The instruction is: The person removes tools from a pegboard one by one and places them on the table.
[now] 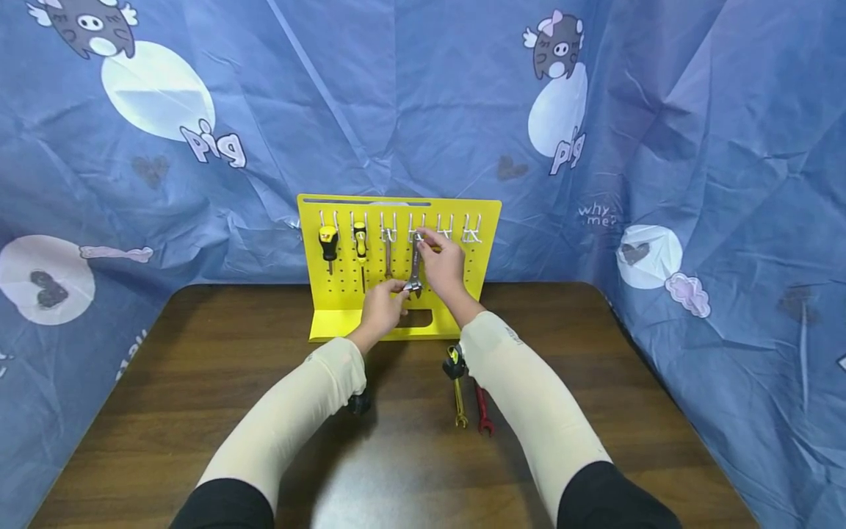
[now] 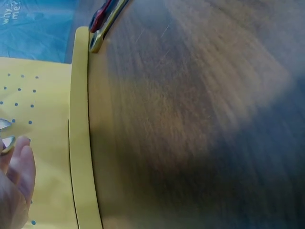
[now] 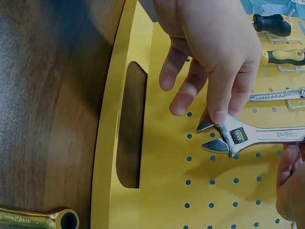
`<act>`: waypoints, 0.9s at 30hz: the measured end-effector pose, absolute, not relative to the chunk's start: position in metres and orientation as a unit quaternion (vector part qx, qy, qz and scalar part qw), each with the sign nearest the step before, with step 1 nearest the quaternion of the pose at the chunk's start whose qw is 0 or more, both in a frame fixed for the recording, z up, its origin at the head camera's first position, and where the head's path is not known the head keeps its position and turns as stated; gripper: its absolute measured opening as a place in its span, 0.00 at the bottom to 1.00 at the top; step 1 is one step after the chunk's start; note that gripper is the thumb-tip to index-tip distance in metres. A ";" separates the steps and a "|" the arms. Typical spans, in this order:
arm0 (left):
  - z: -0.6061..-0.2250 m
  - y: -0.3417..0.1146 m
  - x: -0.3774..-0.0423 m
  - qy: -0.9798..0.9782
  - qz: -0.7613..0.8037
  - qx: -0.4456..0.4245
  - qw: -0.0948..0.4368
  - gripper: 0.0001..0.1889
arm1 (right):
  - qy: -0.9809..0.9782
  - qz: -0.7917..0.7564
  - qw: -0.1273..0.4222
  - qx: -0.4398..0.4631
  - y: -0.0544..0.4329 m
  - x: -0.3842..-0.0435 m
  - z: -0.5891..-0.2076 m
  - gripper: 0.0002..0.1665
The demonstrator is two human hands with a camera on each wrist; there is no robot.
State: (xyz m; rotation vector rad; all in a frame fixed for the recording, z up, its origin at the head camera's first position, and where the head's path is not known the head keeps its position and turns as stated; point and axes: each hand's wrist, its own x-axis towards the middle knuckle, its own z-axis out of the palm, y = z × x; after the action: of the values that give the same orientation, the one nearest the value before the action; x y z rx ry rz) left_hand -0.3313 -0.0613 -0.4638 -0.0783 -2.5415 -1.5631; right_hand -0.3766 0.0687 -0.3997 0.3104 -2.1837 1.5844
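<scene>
A silver adjustable wrench (image 3: 267,135) hangs upright, head down, in front of a yellow pegboard (image 1: 317,294). My left hand (image 1: 383,308) pinches its head between thumb and finger, the other fingers apart. At the upper end, my right hand (image 1: 444,266) holds the handle close to a pair of white hooks (image 1: 423,220). In the right wrist view the right hand (image 3: 289,186) shows only partly, at the edge. The left wrist view catches the left hand (image 2: 19,181) with the wrench tip at its fingers.
On the board hang a stubby screwdriver (image 1: 328,242), a longer yellow-black screwdriver (image 1: 360,242) and a slim silver wrench (image 1: 388,257). More hooks (image 1: 471,229) are at right. A gold wrench (image 1: 460,404) and a red wrench (image 1: 484,411) lie on the wooden table (image 1: 231,367) under the right forearm.
</scene>
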 end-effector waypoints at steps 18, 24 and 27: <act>-0.462 -0.062 -0.313 -0.835 -0.543 -0.059 0.074 0.09 | -0.793 0.563 0.194 0.128 0.078 -0.364 -0.391 0.15; -0.459 -0.060 -0.306 -0.834 -0.544 -0.060 0.067 0.08 | -0.803 0.552 0.188 0.126 0.081 -0.360 -0.390 0.15; -0.458 -0.059 -0.302 -0.834 -0.545 -0.061 0.070 0.07 | -0.806 0.547 0.184 0.129 0.082 -0.360 -0.389 0.16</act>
State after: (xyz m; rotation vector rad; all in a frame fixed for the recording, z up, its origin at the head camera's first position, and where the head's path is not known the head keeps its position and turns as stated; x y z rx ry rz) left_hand -0.3019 -0.0585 -0.4577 -0.1832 -2.5085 -1.6392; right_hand -0.3604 0.0822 -0.3893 0.3636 -2.2721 1.5432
